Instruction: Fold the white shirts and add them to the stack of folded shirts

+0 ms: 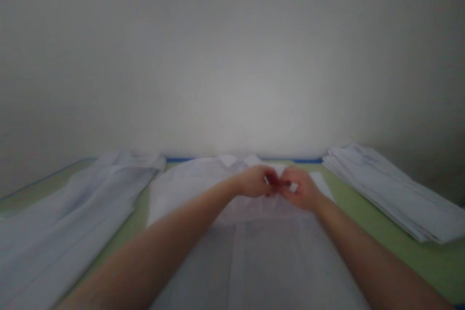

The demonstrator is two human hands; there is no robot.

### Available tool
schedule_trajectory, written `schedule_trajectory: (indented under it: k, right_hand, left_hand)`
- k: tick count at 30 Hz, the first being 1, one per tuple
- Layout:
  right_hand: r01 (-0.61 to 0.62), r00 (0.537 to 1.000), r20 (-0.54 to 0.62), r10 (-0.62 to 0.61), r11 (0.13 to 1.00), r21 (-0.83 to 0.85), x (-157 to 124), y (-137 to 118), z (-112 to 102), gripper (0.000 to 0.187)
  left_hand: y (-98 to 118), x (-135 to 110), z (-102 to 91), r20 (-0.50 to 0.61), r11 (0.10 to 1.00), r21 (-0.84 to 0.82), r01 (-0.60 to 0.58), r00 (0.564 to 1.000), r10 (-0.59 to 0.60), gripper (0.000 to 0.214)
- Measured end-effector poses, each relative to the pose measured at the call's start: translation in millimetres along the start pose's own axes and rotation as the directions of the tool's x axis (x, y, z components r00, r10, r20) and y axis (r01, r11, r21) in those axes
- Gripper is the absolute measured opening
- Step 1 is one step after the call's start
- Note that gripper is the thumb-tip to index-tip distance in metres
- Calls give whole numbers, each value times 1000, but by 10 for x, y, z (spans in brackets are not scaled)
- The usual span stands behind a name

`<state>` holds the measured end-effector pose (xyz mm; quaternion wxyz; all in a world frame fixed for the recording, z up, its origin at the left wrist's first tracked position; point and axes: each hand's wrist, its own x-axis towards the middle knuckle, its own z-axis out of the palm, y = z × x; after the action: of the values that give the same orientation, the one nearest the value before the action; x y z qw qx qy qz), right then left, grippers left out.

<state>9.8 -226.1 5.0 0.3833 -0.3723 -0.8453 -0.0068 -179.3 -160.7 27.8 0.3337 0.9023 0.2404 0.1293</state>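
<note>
Gap btwn cloth & R stack; wall blocks rear.

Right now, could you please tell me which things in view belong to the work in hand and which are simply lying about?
In hand, apparently:
left hand
right hand
middle white cloth beneath them
green table underneath

Seemingly just lying about:
white cloth at left
folded white stack at right

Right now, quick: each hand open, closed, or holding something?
Left hand: fingers curled in over the white cloth; too blurred to tell if they grip it.
Right hand: fingers also curled in; grip cannot be told.
</note>
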Motion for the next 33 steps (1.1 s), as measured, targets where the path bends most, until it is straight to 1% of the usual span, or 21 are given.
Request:
schedule_trajectory:
  k: [3, 5, 7, 8, 10, 11, 13, 14, 16, 18, 20, 22, 24, 26, 29, 31, 33]
  right_hand:
    - [-34, 999, 43, 30, 995, 90, -13, 30, -16, 35]
    - [-87, 995, 49, 83, 992, 90, -21, 72, -32, 44]
    - [-159, 987, 34, 157, 986, 48, -24, 122, -50, 49]
    - [-200, 980, 22, 200, 980, 11, -23, 148, -58, 50]
    - [-284, 958, 6, 285, 955, -91, -18, 195, -67, 48]
    - [-322, 945, 13, 328, 935, -149, -18, 216, -67, 44]
    - [-386, 908, 68, 414, 887, -252, -34, 253, -57, 37]
    - [-411, 881, 118, 458, 865, -288, -52, 271, -48, 39]
    - [-454, 805, 247, 540, 827, -330, -104, 312, -30, 51]
    - [-491, 721, 347, 599, 796, -355, -161, 362, -20, 60]
    - [-519, 664, 389, 639, 768, -376, -204, 420, -25, 66]
    - [-539, 633, 385, 671, 740, -402, -225, 472, -44, 70]
    - [-557, 604, 385, 698, 715, -422, -230, 510, -71, 74]
    - [-563, 591, 391, 706, 708, -427, -233, 527, -101, 77]
    - [-545, 596, 429, 679, 734, -406, -244, 518, -146, 80]
    - [-534, 601, 455, 657, 754, -383, -252, 496, -170, 81]
    - [-532, 604, 467, 645, 763, -367, -252, 466, -176, 78]
  left_hand:
    - [-3, 25, 84, 88, 997, -76, -36, 995, 42, 20]
    - [-4, 37, 91, 101, 994, -54, -97, 990, 103, 21]
    - [-4, 32, 44, 76, 991, 44, -123, 990, 119, 22]
    - [-3, 19, 3, 55, 988, 115, -106, 993, 100, 23]
    - [2, -25, -90, 22, 955, 295, -19, 1000, 13, 26]
    - [6, -53, -130, 14, 919, 393, 33, 999, -42, 30]
    - [15, -111, -175, -1, 828, 547, 127, 989, -151, 46]
    - [17, -134, -172, -5, 791, 589, 166, 979, -202, 57]
    - [13, -163, -123, 2, 745, 632, 213, 961, -277, 76]
    - [-3, -171, -43, 18, 714, 665, 219, 951, -309, 87]
    - [-19, -172, 18, 28, 695, 688, 210, 949, -315, 93]
    - [-24, -179, 33, 32, 697, 685, 212, 947, -319, 95]
    - [-19, -197, 7, 53, 713, 669, 210, 944, -327, 92]
    - [-12, -222, -31, 78, 725, 660, 198, 941, -329, 91]
    - [-22, -283, -50, 112, 744, 640, 191, 935, -337, 95]
    - [-53, -365, -29, 136, 775, 609, 166, 942, -308, 96]
    - [-107, -500, 0, 130, 808, 574, 135, 959, -252, 97]
